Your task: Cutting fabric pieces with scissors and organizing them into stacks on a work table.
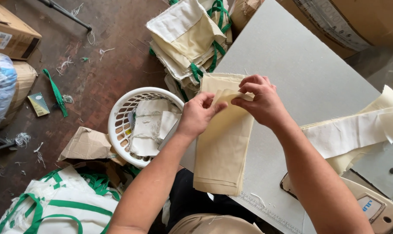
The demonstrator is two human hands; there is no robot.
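Observation:
A stack of cream fabric pieces (222, 147) lies on the grey table (287, 56), hanging a little over its near edge. My left hand (197, 113) pinches the upper left edge of the top piece between thumb and fingers. My right hand (259, 100) grips the same piece at its far end and folds the edge back, so a strip curls up between both hands.
A white plastic basket (120, 119) with fabric scraps stands on the floor left of the table. Bundles of cream cloth tied with green straps (192, 39) lie beyond it and at bottom left (58, 203). White fabric strips (352, 132) and a sewing machine (374, 208) sit right.

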